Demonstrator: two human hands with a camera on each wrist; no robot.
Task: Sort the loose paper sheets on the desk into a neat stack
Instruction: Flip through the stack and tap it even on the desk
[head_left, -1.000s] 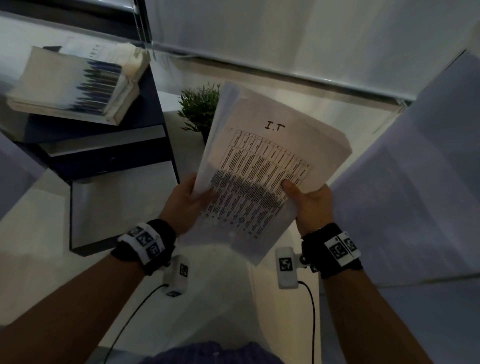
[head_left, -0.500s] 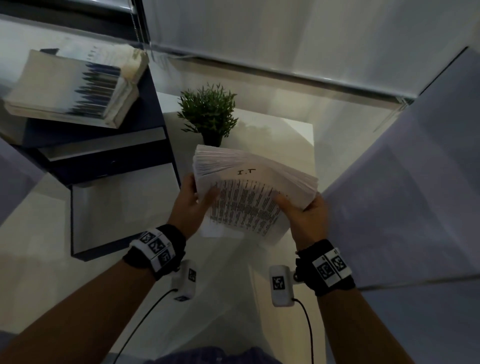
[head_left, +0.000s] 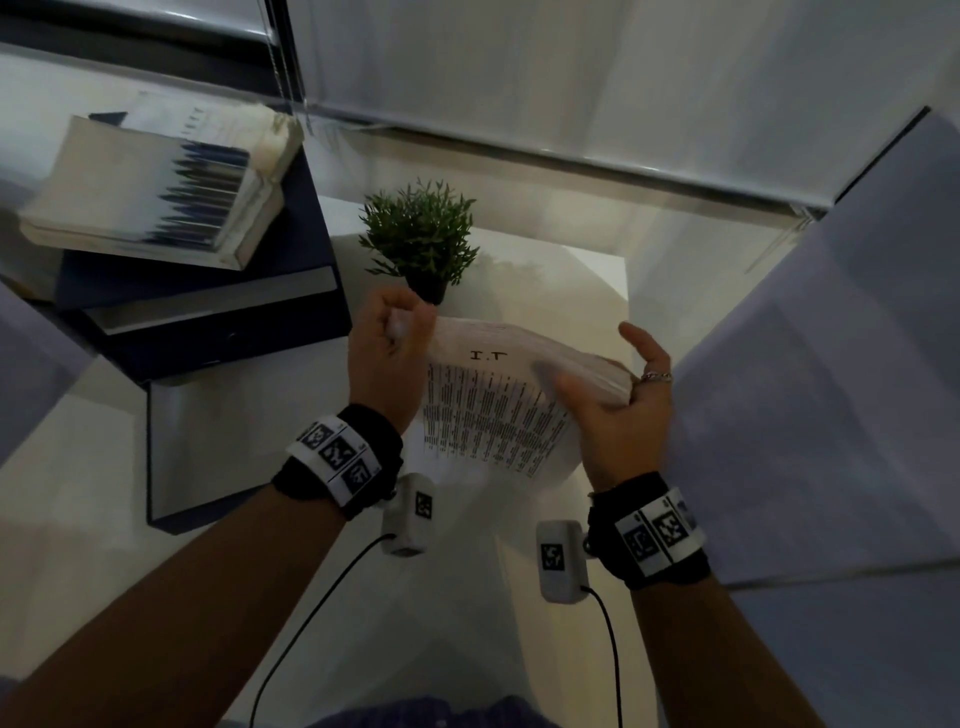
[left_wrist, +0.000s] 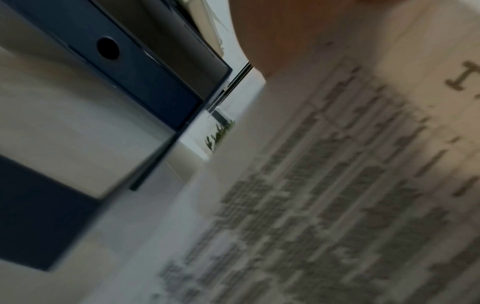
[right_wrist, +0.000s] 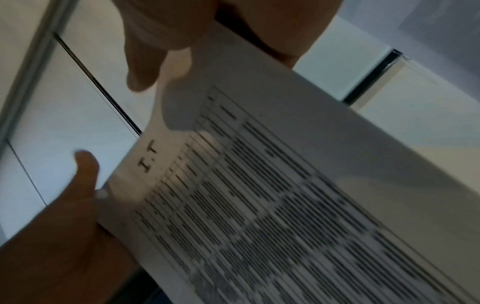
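Head view: paper stack lower than before, hands farther up its sides.

Behind each hand, the left hand and the right hand, sits a black wristband with white coded squares, a small white cabled camera box beneath.

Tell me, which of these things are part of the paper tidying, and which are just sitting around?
Part of the job:
- paper stack, top sheet marked "I.T"
- left hand, at the stack's left edge
- right hand, holding its right side
- white desk

Just lying about:
- small potted plant
- dark blue binders
- thick book on top of them
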